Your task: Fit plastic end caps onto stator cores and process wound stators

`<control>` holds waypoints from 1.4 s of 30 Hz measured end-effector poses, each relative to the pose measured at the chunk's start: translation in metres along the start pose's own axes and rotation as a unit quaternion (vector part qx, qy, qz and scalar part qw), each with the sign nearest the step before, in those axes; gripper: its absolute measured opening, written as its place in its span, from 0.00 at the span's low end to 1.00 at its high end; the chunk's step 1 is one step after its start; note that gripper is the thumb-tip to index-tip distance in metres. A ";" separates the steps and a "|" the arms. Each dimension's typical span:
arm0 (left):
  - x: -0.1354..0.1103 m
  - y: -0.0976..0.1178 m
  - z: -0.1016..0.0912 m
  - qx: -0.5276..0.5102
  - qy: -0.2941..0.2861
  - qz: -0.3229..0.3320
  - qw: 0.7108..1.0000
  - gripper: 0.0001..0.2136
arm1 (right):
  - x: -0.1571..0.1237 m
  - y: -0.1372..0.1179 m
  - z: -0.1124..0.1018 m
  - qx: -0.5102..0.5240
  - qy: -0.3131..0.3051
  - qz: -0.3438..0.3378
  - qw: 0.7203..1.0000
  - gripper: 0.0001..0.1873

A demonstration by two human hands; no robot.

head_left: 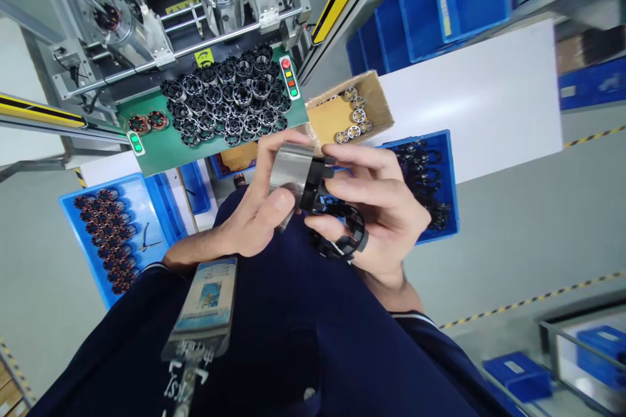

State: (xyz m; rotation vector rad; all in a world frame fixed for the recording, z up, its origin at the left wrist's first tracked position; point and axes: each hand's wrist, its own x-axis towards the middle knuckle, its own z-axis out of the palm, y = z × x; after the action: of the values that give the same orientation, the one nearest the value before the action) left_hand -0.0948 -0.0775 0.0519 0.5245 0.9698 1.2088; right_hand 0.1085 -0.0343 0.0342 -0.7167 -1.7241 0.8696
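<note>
My left hand (257, 208) is closed around a silver metal stator core (292, 168), thumb in front and fingers behind. Against the core's right end sits a black plastic ring part (313, 186), which the fingertips of my right hand (386, 208) grip from the right. A second black plastic ring (353, 231) hangs in my right palm, held by the lower fingers. Both hands are raised in front of my body, above the bench edge. How far the first black part is seated on the core I cannot tell.
Many black-capped stators (235, 98) stand on the green bench (171, 155) before a winding machine. A cardboard box (379, 101) holds metal rings. Blue bins flank me: wound stators in the left bin (151, 208), black parts in the right bin (452, 189). Button panels (289, 78) edge the bench.
</note>
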 end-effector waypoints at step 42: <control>0.027 0.005 0.039 -0.061 0.092 0.010 0.994 0.33 | -0.015 -0.006 0.006 -0.025 0.016 0.001 1.000 0.36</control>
State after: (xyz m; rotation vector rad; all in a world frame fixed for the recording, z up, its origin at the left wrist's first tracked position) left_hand -0.0632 -0.0445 0.0671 0.3303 1.0402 1.3429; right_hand 0.1067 -0.0509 0.0301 -0.7609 -1.7218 0.8154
